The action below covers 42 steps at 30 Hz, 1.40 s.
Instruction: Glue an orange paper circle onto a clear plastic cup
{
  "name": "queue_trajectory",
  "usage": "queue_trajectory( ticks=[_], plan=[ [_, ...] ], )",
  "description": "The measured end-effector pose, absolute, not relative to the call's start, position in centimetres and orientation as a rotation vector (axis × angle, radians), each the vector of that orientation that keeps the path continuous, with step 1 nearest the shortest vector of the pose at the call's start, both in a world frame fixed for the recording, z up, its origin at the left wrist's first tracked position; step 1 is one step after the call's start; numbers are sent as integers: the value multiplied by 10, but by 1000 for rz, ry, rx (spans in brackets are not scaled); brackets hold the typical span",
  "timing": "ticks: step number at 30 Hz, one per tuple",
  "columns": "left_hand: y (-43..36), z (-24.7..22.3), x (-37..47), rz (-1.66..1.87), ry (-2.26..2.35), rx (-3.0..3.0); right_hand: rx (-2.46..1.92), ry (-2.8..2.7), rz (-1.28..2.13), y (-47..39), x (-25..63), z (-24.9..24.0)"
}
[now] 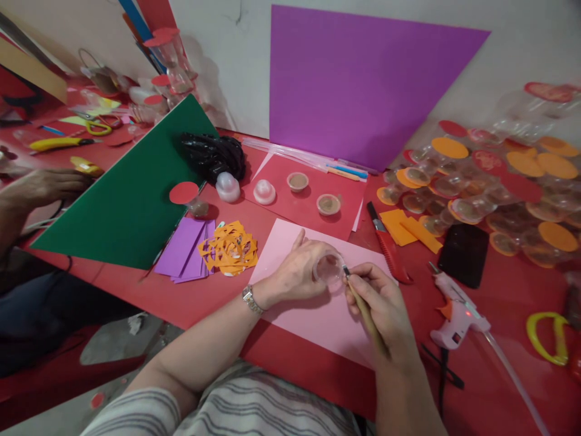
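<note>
My left hand (304, 270), with a watch (251, 299) on its wrist, is closed around a small clear plastic cup (328, 270) whose round opening faces me. In my right hand (376, 297) is a slim wooden-handled tool (367, 315); its tip, with a pale and dark band, meets the cup's right rim. The kind of tool is too small to make out. Under both hands lies a pink sheet (299, 327). Beyond it, on a red sheet (290, 209), stand two small cups of brown material (298, 181) and a clear domed piece (264, 192).
Right: a red utility knife (390, 254), black phone (463, 254), glue gun (460, 315) with a lit red light, yellow-handled scissors (547, 339) and stacked clear cup pieces (499, 175). Left: orange paper scraps (229, 248), purple papers (181, 248), a green board (136, 194) and another person's hand (49, 188).
</note>
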<state>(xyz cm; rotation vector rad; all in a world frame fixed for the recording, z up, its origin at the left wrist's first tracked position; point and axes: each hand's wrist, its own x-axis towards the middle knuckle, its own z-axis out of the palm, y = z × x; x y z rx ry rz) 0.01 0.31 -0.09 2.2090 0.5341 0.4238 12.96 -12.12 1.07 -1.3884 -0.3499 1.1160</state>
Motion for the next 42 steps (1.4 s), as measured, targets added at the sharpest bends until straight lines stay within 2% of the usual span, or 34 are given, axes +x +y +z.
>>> queue_trajectory(
  ticks=[23,34,42],
  plan=[
    [5,-9,-2,374,342,2269,-1365,-382,1204,-123,133,8],
    [6,2,2,381,529,2217,-1371,-374,1212,-123,132,5],
    [4,-5,4,355,503,2247,-1380,-368,1220,-122,132,4]
  ],
)
